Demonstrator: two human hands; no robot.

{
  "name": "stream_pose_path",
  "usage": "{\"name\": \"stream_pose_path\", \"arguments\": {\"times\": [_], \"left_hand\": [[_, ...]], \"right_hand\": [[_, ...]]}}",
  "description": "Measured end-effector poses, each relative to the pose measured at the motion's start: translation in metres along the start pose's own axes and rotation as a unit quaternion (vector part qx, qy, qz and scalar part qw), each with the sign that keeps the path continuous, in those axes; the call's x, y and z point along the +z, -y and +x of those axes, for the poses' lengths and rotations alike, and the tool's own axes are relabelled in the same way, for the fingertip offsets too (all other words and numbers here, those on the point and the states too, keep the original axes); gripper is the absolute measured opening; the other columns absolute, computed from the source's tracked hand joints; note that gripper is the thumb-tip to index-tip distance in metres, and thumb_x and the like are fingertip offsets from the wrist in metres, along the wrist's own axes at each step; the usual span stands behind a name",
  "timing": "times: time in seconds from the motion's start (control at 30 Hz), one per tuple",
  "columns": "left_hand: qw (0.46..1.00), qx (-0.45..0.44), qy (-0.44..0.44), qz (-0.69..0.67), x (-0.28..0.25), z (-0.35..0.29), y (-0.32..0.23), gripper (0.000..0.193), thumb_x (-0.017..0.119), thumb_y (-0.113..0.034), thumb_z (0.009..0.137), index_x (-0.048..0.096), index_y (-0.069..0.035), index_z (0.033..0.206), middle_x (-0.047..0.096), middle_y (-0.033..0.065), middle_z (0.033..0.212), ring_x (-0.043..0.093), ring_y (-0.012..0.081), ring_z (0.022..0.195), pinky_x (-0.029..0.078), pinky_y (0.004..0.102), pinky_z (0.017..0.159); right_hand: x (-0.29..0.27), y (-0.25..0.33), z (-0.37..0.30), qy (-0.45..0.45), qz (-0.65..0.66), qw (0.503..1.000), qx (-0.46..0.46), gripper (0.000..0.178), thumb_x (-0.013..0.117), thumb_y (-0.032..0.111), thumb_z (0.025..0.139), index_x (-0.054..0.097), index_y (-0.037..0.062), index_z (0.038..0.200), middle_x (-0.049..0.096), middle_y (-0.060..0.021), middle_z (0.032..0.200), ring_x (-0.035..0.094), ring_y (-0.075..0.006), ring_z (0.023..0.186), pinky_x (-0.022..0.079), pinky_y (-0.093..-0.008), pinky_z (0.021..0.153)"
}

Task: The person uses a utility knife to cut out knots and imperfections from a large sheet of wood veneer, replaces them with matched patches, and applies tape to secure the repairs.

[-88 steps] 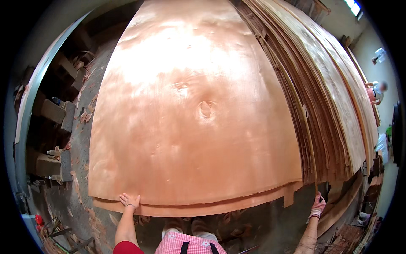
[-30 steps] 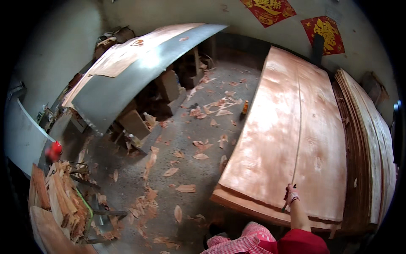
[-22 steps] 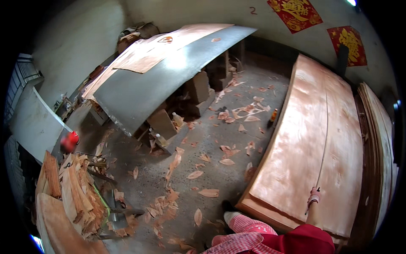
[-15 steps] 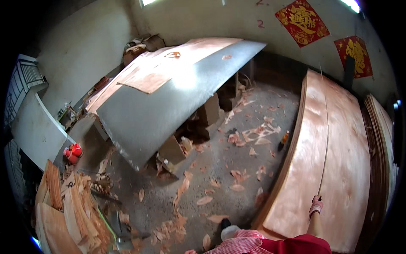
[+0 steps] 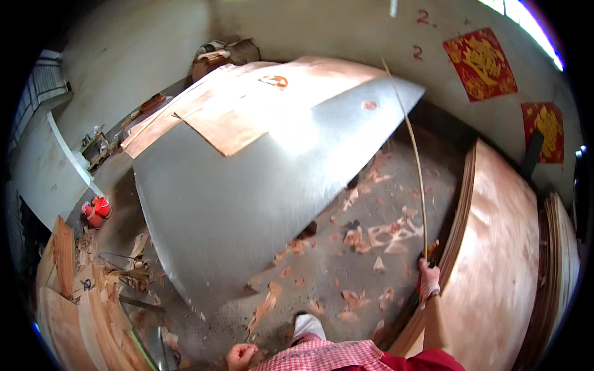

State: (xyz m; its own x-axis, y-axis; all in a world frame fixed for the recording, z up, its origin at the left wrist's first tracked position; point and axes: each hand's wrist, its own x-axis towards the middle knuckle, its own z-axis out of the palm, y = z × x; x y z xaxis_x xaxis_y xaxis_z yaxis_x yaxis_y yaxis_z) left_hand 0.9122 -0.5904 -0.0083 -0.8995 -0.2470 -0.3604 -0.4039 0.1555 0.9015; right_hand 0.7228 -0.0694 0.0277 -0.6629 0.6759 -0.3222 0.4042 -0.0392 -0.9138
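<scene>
Head view: a thin veneer sheet is seen edge-on, rising as a long pale line from the right hand toward the far wall.
Landmark: the veneer stack on the floor serves as reference for every place below.
Sheet position: its lower edge is held just left of the stack's near left edge, and its far end is carried high over the scrap-littered floor left of the stack.
Handling: the sheet is judged light but floppy; a bow is visible along its length. It is likely brittle and prone to splitting along the grain, so jerks are best avoided.
Hold: the edge is best taken flat between thumb and fingers, with a second grip further along to stop the sag.
Right hand: closed around the sheet's lower edge, gloved, arm stretched forward and raised beside the stack.
Left hand: low at the picture's bottom, well left of the stack, fingers curled loosely with nothing held.
Beyond: a big grey metal table with more veneer on top stands well left of the stack.
</scene>
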Motion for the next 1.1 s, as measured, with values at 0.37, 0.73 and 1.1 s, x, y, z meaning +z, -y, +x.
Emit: {"name": "stream_pose_path", "arguments": {"times": [0.37, 0.73, 1.1], "left_hand": [[0.657, 0.350, 0.623, -0.238, 0.063, 0.191, -0.377, 0.030, 0.049, -0.019, 0.091, 0.054, 0.004, 0.110, 0.056, 0.0187, 0.099, 0.057, 0.0228, 0.090, 0.044, 0.0285, 0.078], [0.933, 0.269, -0.094, 0.219, 0.043, 0.600, -0.308, 0.041, 0.049, -0.027, 0.088, 0.048, 0.001, 0.118, 0.035, 0.0177, 0.134, 0.037, 0.0302, 0.123, 0.034, 0.0374, 0.099], [0.859, 0.138, -0.294, 0.397, 0.019, 0.772, -0.288, 0.063, 0.050, -0.034, 0.085, 0.028, 0.003, 0.132, 0.028, 0.0258, 0.134, 0.027, 0.0326, 0.125, 0.024, 0.0416, 0.102]], "right_hand": [[0.138, 0.069, 0.067, 0.094, -0.018, 0.993, -0.065, 0.029, 0.059, 0.025, 0.080, 0.050, 0.0063, 0.060, 0.042, -0.0010, 0.043, 0.038, -0.0128, 0.027, 0.028, -0.0264, 0.026], [0.293, 0.172, 0.230, 0.119, -0.006, 0.992, -0.033, 0.027, 0.061, 0.024, 0.079, 0.051, 0.0044, 0.064, 0.044, -0.0020, 0.044, 0.036, -0.0127, 0.026, 0.028, -0.0270, 0.026], [0.394, 0.251, 0.277, 0.237, -0.013, 0.971, 0.008, 0.033, 0.053, 0.037, 0.085, 0.048, 0.0127, 0.063, 0.037, 0.0018, 0.042, 0.033, -0.0110, 0.031, 0.028, -0.0252, 0.031]]}}
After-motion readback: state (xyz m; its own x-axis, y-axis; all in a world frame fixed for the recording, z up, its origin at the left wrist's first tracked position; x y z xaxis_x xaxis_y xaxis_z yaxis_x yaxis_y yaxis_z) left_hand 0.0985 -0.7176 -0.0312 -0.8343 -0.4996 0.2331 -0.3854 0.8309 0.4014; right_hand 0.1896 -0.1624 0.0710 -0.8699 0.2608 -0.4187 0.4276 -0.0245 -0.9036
